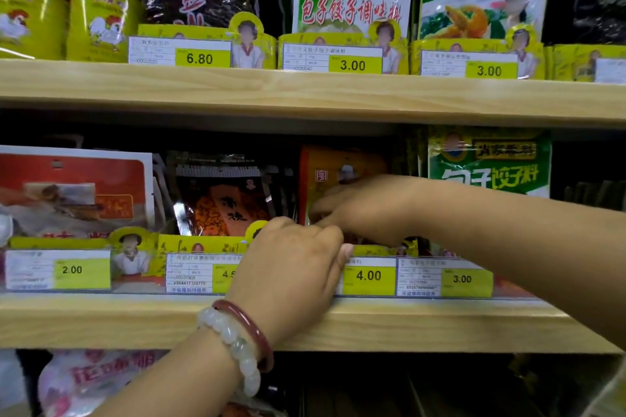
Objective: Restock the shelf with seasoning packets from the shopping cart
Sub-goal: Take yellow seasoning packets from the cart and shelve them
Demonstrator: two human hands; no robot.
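Packets going into the middle shelf [372,318], slot above the 4.00 price tag [369,276]. My right hand [366,210] reaches in from the right and lies against the front of the orange seasoning packet [338,166], fingers curled toward its lower part; whether they pinch it or only press it back I cannot tell, the knuckles hide the tips. My left hand [294,257] sits knuckles-up on the yellow display tray [200,242], fingers bent over its lip, thumb by the 4.00 label; it seems to steady the tray front, though what it grips is hidden.

To do this well: keep the packet upright, seat its bottom edge behind the tray lip, then push it flush with those behind.

Room is tight. Upper shelf board [305,95] hangs close over the packet tops. Black packet [220,200] stands just beside on the left, green packet [487,162] just beside on the right, so I should slide straight back, not sideways. Cart is not in view.
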